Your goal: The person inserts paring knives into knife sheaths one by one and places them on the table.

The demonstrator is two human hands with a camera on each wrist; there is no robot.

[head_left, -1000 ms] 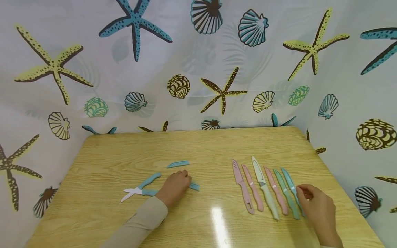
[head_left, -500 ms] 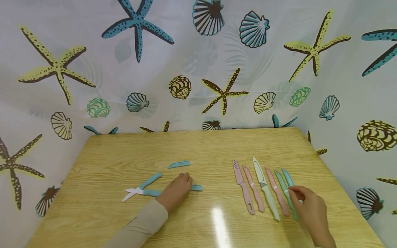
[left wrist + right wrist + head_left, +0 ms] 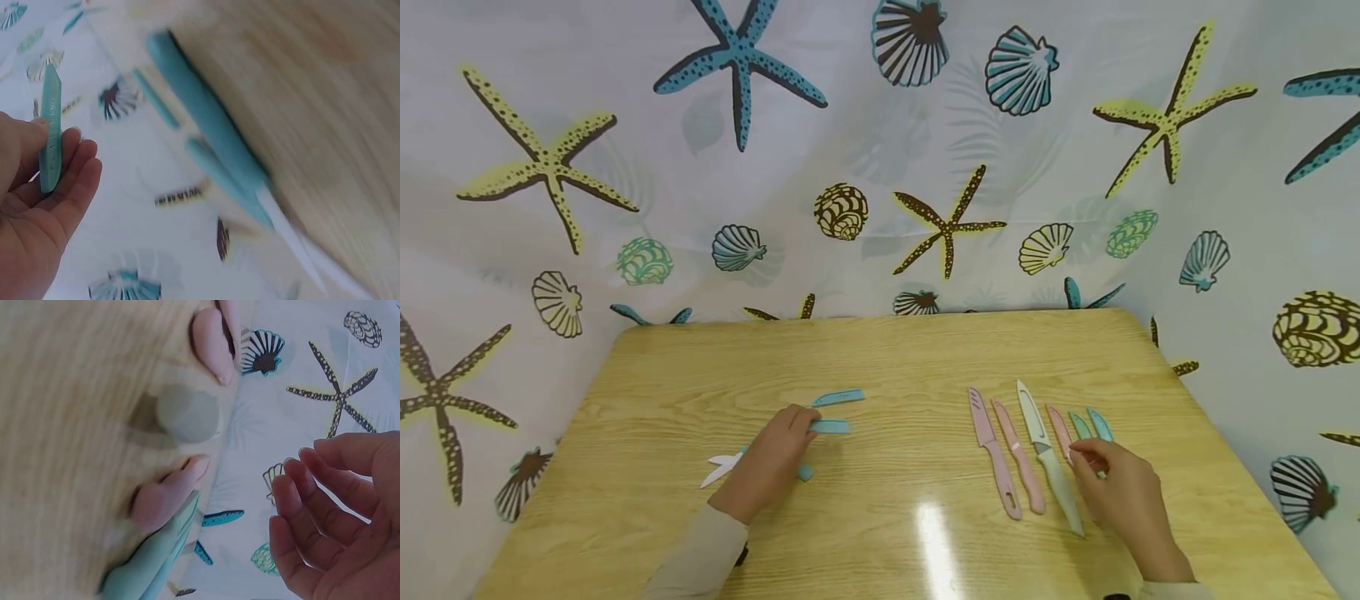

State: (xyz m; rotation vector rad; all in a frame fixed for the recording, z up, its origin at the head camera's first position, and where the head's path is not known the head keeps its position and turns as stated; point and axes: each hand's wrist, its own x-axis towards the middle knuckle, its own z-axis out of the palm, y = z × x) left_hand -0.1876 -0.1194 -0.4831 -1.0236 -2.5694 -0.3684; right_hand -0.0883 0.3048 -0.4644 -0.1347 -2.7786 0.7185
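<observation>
My left hand (image 3: 767, 462) pinches a blue knife sheath (image 3: 52, 128) between thumb and fingers, raised off the table. In the head view that hand partly covers the blue-handled scissors (image 3: 209, 119). A second blue sheath (image 3: 838, 397) lies just beyond it. On the right, my right hand (image 3: 1120, 492) hovers over the row of knives, fingers loosely curved with nothing between them. It hides parts of a pink knife (image 3: 1058, 425), a green knife (image 3: 1081, 425) and a blue knife (image 3: 1100, 423).
Left of the right hand lie a large pale-green-handled knife (image 3: 1051, 471), a pink knife (image 3: 1019, 458) and a slotted pink knife (image 3: 995, 454), roughly parallel. The wooden table (image 3: 887, 358) meets a shell-and-starfish curtain (image 3: 850, 125) at its back and sides.
The left hand has lifted the nearer blue sheath and carried it left, over the scissors. My right hand has drifted left across the knives.
</observation>
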